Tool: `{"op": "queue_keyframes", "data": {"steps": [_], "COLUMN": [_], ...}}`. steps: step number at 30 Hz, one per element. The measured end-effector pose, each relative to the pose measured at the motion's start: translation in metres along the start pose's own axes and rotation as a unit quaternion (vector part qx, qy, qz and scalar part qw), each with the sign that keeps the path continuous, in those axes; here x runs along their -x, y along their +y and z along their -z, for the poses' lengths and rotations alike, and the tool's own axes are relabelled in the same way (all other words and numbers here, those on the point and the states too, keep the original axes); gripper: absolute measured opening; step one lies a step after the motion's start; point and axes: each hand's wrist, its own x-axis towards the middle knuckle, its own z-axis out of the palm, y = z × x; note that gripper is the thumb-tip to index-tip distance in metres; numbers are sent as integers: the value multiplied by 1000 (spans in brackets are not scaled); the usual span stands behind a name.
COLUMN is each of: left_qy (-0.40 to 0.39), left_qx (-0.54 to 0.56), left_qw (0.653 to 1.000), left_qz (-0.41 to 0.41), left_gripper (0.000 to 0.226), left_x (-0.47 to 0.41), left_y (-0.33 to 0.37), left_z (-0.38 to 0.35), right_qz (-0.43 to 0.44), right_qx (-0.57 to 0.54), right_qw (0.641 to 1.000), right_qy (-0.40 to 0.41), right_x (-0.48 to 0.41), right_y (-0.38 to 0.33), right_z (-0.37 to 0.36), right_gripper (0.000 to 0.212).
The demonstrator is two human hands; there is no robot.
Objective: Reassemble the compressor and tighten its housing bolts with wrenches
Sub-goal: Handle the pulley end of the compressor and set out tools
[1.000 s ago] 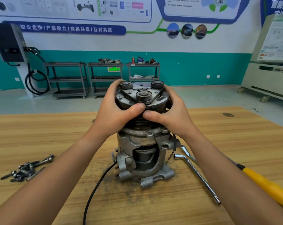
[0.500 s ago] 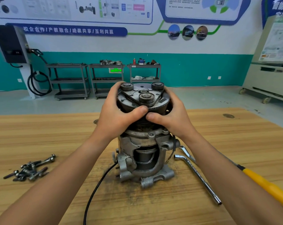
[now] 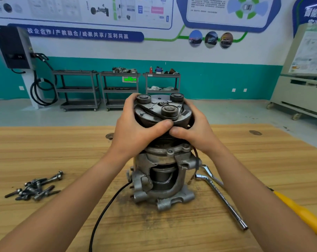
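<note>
A grey metal compressor (image 3: pixel 161 180) stands upright in the middle of the wooden table (image 3: pixel 45 148). Its dark round clutch and pulley head (image 3: pixel 161 110) sits on top. My left hand (image 3: pixel 134 131) grips the head from the left and my right hand (image 3: pixel 194 131) grips it from the right, thumbs meeting at the front. A pile of several housing bolts (image 3: pixel 36 188) lies on the table to the left. An L-shaped socket wrench (image 3: pixel 221 195) lies to the right of the compressor base.
A black cable (image 3: pixel 107 208) runs from the compressor base to the table's near edge. A yellow-handled tool (image 3: pixel 299 211) lies at the right edge. Grey shelf carts (image 3: pixel 117 88) stand by the far wall across the floor.
Both hands keep their grip on the pulley head, which has sunk slightly lower in view. The compressor base has not moved on the table.
</note>
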Motion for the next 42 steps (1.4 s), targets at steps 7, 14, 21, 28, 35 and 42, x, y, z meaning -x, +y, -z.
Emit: {"op": "queue_keyframes", "data": {"steps": [7, 14, 21, 28, 35, 42], "left_qy": [-50, -138, -78, -27, 8, -29], "left_qx": [-57, -48, -11, 2, 29, 51], "left_qw": [997, 983, 993, 997, 995, 989], "left_qz": [12, 110, 94, 65, 96, 138], "left_gripper": [94, 92, 49, 49, 58, 16], "left_x": [14, 37, 40, 40, 30, 15], "left_y": [3, -27, -41, -40, -55, -64], "left_z": [18, 36, 24, 15, 20, 35], "right_qz": [-98, -82, -95, -102, -100, -107], "right_qx": [34, 85, 97, 69, 37, -48], "right_qw": [989, 991, 989, 982, 975, 982], "right_qy": [-108, -55, 65, 143, 194, 149], "right_x": [0, 44, 62, 60, 76, 69], "right_y": [1, -4, -3, 2, 6, -4], "right_z": [28, -3, -26, -33, -36, -18], "right_gripper": [121, 99, 81, 75, 80, 107]}}
